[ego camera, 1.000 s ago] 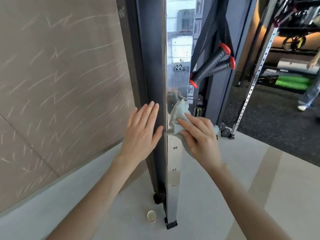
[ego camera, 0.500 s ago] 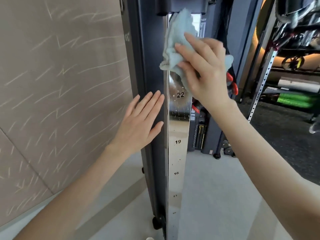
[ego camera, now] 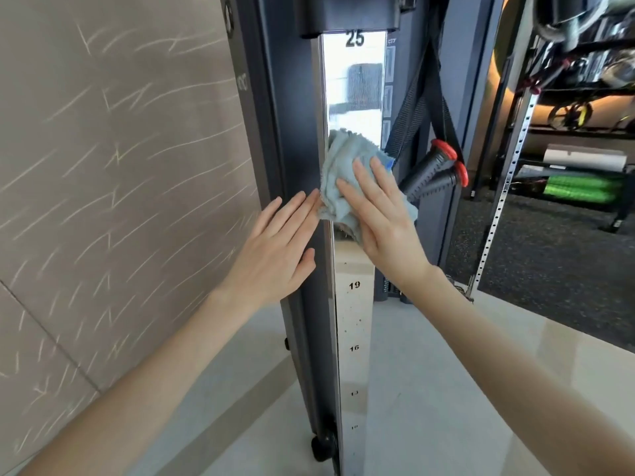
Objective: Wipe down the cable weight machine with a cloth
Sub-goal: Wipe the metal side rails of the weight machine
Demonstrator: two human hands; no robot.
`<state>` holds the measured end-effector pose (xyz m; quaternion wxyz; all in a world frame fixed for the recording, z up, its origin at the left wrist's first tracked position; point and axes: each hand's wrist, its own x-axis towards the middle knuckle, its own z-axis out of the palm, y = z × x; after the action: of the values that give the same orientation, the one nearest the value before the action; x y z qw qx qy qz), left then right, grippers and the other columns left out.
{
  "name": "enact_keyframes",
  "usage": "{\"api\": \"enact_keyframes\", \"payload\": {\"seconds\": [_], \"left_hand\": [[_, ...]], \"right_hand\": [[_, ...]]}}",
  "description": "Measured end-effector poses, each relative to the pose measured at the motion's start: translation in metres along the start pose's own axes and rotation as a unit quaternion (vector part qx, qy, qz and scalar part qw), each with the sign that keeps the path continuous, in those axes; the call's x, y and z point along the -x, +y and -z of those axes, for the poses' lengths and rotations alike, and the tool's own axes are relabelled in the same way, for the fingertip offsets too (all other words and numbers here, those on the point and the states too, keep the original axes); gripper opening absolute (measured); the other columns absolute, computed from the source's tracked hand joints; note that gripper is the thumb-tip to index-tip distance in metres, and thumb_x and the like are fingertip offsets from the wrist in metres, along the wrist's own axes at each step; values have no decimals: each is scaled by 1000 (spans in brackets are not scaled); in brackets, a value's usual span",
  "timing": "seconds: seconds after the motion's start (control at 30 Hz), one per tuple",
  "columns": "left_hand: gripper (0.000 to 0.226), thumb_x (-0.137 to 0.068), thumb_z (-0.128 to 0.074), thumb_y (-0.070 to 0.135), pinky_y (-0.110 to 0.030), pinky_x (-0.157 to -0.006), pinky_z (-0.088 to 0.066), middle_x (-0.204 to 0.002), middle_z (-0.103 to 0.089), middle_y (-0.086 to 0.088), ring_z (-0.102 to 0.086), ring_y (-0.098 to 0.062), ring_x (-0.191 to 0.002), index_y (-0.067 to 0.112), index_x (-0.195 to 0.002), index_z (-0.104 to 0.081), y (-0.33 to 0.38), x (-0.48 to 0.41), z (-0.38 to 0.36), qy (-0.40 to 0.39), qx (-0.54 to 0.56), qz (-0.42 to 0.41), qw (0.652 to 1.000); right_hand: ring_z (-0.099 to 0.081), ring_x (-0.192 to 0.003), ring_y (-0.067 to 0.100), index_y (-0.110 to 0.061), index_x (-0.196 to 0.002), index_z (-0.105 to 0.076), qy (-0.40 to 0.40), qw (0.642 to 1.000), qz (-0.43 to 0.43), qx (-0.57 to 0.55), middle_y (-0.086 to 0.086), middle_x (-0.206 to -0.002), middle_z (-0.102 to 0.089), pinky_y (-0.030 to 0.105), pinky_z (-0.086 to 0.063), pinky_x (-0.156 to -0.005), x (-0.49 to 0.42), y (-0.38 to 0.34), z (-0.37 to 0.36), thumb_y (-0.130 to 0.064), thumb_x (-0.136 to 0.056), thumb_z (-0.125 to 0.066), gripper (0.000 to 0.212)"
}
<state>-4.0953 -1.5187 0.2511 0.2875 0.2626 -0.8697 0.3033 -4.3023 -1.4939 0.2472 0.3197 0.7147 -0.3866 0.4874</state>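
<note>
Your right hand [ego camera: 385, 214] lies flat with fingers spread, pressing the pale blue cloth [ego camera: 347, 176] against the mirrored upright [ego camera: 354, 91] of the cable weight machine [ego camera: 299, 132]. It is not gripping; the open palm pins the bunched cloth so the whole pad bears on the metal, which looks like the right hold for a sliding wipe. Your left hand [ego camera: 275, 255] is open too, empty, laid flat on the dark side panel just beside the cloth, fingertips close to its frayed edge, probably to steady you while the other hand works.

The cloth sits between the printed 25 above and the 19 below. The polished strip runs vertically from the top bracket [ego camera: 347, 15] down toward the floor [ego camera: 429, 389], its shiny face turned toward you, so strokes should follow that long axis. The strip below your hands shows specks around the lower numbers.
</note>
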Motion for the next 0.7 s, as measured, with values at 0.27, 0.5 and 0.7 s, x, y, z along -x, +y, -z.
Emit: {"api": "enact_keyframes", "payload": {"seconds": [0.27,0.5,0.7], "left_hand": [[60,-95,-34,22,-47,-119,-20,-157,-30,-13,-29,-28,-144,3,-151,-26,2,4,-1,-27,-13,10,1000],[60,-97,-35,26,-47,-119,-21,-157,-29,-14,-27,-28,-145,0,-151,-26,7,5,-3,-32,-16,20,999],[59,-100,-34,34,-45,-119,-19,-156,-31,-14,-28,-28,-144,3,-150,-30,10,7,-1,-36,-9,26,999]], "right_hand": [[-32,-132,42,-1,-130,-53,30,995,90,20,27,-136,-48,61,-28,-110,-79,20,23,-11,-95,-60,38],[-27,-134,42,3,-130,-53,34,999,32,-23,28,-139,-45,63,-26,-110,-54,10,12,-6,-93,-60,38],[-20,-141,32,-5,-134,-45,-25,999,-11,-18,13,-146,-35,48,-12,-119,45,-7,-10,14,-79,-70,63]]}}
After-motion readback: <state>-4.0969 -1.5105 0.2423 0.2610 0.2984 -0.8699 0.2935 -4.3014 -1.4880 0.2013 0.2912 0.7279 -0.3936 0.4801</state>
